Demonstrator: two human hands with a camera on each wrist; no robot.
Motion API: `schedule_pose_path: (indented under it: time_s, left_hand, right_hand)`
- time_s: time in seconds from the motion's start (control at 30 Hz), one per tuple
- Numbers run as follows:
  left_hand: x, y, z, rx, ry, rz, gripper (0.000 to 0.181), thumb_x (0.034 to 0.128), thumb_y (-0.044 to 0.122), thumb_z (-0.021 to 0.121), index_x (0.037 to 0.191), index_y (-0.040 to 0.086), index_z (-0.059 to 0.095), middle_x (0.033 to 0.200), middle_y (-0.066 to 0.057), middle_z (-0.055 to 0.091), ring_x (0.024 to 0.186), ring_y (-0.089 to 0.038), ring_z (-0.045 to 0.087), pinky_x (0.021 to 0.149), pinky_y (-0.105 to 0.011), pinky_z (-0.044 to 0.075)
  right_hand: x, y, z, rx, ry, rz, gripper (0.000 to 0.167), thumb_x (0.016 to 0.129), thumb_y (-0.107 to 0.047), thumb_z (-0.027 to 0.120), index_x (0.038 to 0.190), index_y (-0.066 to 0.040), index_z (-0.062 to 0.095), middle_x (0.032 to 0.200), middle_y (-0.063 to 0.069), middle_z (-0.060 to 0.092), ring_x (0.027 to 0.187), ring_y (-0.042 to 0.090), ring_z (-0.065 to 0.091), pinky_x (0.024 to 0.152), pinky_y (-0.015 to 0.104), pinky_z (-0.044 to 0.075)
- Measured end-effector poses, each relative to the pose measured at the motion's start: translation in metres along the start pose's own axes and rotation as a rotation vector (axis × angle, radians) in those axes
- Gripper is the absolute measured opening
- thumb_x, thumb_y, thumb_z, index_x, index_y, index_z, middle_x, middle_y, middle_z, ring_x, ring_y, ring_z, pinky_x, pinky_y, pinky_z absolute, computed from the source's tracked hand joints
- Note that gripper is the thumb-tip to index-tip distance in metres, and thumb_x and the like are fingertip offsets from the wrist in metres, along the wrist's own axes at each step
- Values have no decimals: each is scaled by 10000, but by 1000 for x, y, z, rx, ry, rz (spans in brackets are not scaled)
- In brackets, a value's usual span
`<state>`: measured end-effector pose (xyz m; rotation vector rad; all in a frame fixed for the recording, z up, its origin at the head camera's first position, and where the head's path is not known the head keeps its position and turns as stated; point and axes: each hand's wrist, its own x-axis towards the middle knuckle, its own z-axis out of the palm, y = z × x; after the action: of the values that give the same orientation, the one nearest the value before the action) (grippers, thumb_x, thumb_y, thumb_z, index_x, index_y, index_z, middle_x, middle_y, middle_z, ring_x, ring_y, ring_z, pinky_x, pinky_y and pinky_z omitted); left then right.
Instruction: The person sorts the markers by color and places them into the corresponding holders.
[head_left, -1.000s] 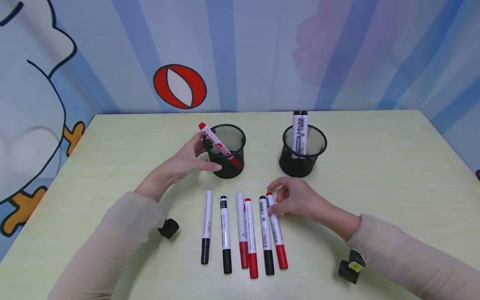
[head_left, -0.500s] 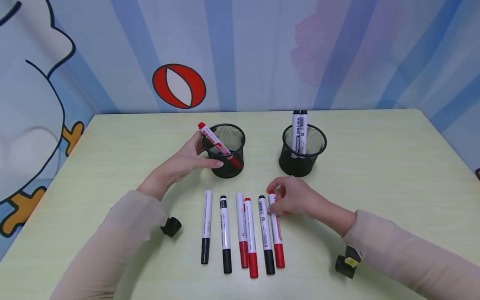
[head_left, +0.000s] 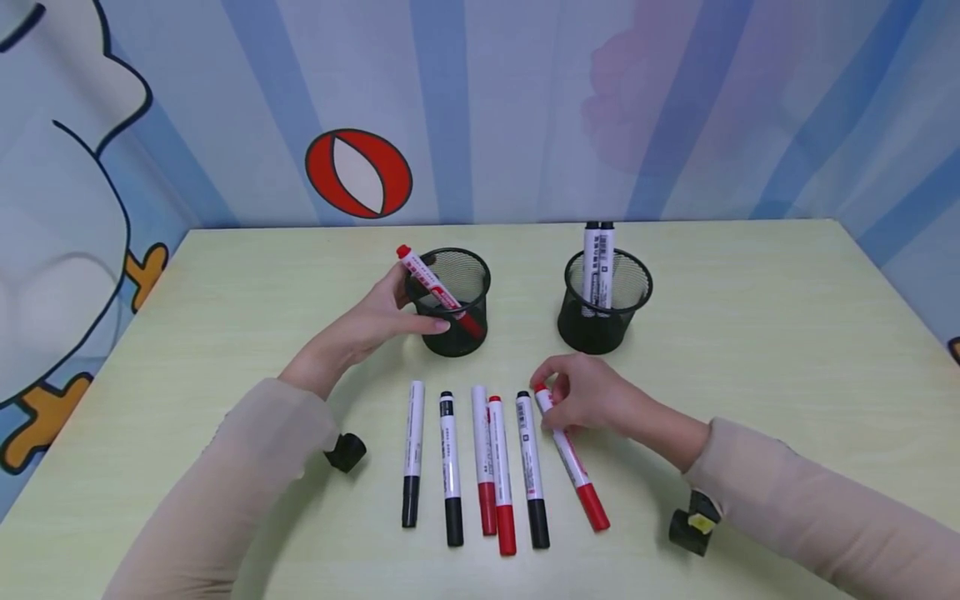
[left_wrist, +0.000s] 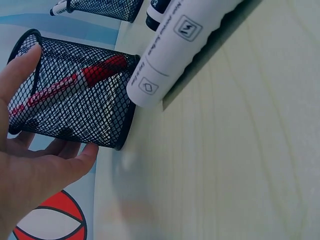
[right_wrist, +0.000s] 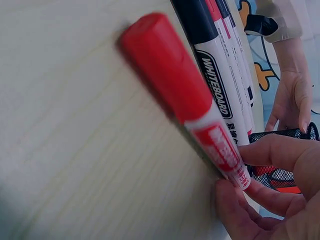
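Observation:
In the head view my left hand [head_left: 367, 321] holds a black mesh pen cup [head_left: 456, 337] from its left side, thumb across the front and fingers behind. A red whiteboard marker [head_left: 429, 279] leans inside that cup, its red cap downward. My right hand [head_left: 588, 392] pinches the plug end of another red whiteboard marker [head_left: 573, 462] between thumb and fingers; its red cap [right_wrist: 172, 70] points away from the hand in the right wrist view. Just left of it lies a black whiteboard marker [head_left: 530, 458], apart from it.
Further left on the table [head_left: 750, 350] lie two red markers [head_left: 502, 467] side by side and two black markers [head_left: 450, 467]. A second mesh cup [head_left: 596, 337] at the back right holds two black-ended markers [head_left: 597, 258] upright. A patterned wall [head_left: 510, 125] rises behind.
The rightmost red marker has come away from the black one beside it, its cap end swinging right as the right fingers close on its near end. My left hand has barely moved.

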<state>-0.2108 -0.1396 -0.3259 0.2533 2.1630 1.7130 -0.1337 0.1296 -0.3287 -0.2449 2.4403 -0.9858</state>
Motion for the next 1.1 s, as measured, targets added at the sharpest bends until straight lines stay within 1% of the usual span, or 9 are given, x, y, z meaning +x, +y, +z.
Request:
schedule_pose_path:
  time_s: [0.3, 0.43, 0.7, 0.9, 1.1]
  left_hand:
    - [-1, 2, 2, -20, 9, -7, 924, 749, 63, 753, 1463, 161, 175, 1451, -86, 298, 1344, -276, 228, 1082, -519, 213]
    - [-1, 3, 3, -15, 8, -8, 920, 754, 63, 749, 1464, 162, 173, 1452, -88, 298, 1345, -275, 229, 1082, -517, 217]
    - [0, 4, 3, -7, 8, -13, 924, 754, 71, 751, 1468, 170, 172, 1457, -85, 294, 1348, -275, 226, 1082, -516, 216]
    - [-1, 4, 3, -13, 3, -7, 920, 755, 60, 747, 1468, 166, 176, 1455, -93, 292, 1345, -285, 226, 1083, -521, 211]
    - [0, 3, 3, -15, 1, -10, 925, 754, 61, 746, 1469, 174, 171, 1454, -95, 292, 1345, -287, 226, 1082, -529, 205]
  right_hand:
    - [0, -2, 2, -59, 10, 0, 357, 750, -18, 724, 1082, -89, 614, 822, 69, 524, 700, 187, 515, 570, 254, 439]
    - [-1, -1, 0, -24, 5, -10, 351, 746, -6, 717, 1075, -80, 619, 837, 74, 528, 699, 187, 514, 568, 260, 444]
    - [-2, 6, -9, 88, -54, -19, 348, 753, 14, 687, 1085, -56, 613, 811, 84, 525, 628, 185, 516, 549, 254, 442]
    - [-2, 5, -16, 164, -79, -9, 381, 740, 48, 653, 1107, -46, 608, 838, 93, 524, 632, 188, 518, 560, 255, 443]
    - [-1, 3, -22, 209, -108, -14, 405, 746, 49, 640, 1138, -41, 599, 854, 101, 523, 682, 206, 530, 587, 281, 486]
